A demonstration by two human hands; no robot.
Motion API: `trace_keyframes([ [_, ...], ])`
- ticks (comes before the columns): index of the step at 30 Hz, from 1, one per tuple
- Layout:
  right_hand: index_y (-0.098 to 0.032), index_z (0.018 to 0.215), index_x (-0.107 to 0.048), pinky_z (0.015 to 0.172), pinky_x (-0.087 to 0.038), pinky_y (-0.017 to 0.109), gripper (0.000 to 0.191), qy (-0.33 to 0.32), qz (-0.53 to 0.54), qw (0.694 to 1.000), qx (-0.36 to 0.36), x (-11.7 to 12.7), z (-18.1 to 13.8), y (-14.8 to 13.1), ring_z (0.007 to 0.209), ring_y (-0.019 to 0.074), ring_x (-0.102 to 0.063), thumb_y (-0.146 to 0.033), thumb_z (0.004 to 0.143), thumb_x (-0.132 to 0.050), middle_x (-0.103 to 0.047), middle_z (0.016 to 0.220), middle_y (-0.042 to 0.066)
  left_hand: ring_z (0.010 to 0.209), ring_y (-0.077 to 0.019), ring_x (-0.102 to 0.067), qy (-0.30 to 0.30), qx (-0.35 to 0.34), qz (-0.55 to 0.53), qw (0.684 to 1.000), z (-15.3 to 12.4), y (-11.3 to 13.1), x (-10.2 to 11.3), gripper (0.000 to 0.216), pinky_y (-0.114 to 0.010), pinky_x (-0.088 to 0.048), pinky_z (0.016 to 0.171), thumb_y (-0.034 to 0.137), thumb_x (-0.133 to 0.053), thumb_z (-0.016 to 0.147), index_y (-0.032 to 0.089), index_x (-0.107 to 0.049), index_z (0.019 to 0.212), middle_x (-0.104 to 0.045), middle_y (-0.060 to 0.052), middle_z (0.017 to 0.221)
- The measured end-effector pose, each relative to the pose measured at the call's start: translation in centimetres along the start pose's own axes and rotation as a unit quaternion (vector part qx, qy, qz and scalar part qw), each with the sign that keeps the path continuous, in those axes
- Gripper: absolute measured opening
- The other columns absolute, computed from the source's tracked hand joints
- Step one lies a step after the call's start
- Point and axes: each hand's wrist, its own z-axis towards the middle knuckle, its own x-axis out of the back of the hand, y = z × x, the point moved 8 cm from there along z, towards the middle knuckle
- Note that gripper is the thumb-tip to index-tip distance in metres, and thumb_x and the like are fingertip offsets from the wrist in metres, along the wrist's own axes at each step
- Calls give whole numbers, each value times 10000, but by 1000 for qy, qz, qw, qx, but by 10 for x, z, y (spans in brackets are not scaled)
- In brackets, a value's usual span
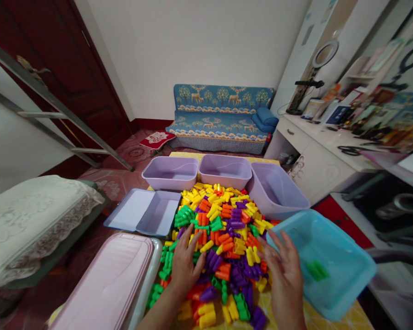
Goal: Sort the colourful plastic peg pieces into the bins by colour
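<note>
A heap of plastic building pieces (234,222), joined tubes in yellow, orange, purple and green, spreads over the table. My left hand (186,262) is over the left part of the heap, its fingers spread, close to green pieces (185,215) and orange ones. On the right, my right hand (286,275) is held between the heap and a light-blue bin (344,229), fingers apart. I see nothing gripped in either hand. Inside that bin lies a green piece (317,270). Whether the fingertips touch any piece, I cannot tell.
Three lilac bins (170,173) line the heap's far side. To the left are an open shallow box (158,213) and a pink-lidded container (112,279). Beyond the table stand a blue patterned sofa (223,121), a metal ladder (62,110) and a white desk (316,151).
</note>
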Motion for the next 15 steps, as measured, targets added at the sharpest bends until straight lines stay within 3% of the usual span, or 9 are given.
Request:
trace_keyframes([
  [4,-234,1247,-629,907,-571,436,415,-121,-171,975,73,-28,-5,37,1169,291,-633,-408,871,-607,-664,1275,120,1386,-300,-448,7,0,-9,1000,0,0,1,492,-535,-444,1074,231,-554,922,272,-484,1408,-421,-130,1544],
  [9,-267,1391,-538,1034,-495,503,507,-151,-316,904,246,-58,-16,30,1239,269,-569,-219,886,-552,-637,1337,75,1378,-290,-456,16,-3,-23,1000,-2,-1,0,457,-540,-454,1062,176,-535,923,300,-525,1363,-429,-113,1539],
  [15,-312,1369,-561,1019,-513,450,565,-206,-353,850,332,-84,-26,12,1172,225,-588,-74,859,-514,-645,1312,35,1372,-291,-458,20,-6,-27,999,-2,-1,0,451,-545,-459,1054,154,-530,908,277,-523,1341,-443,-132,1520],
])
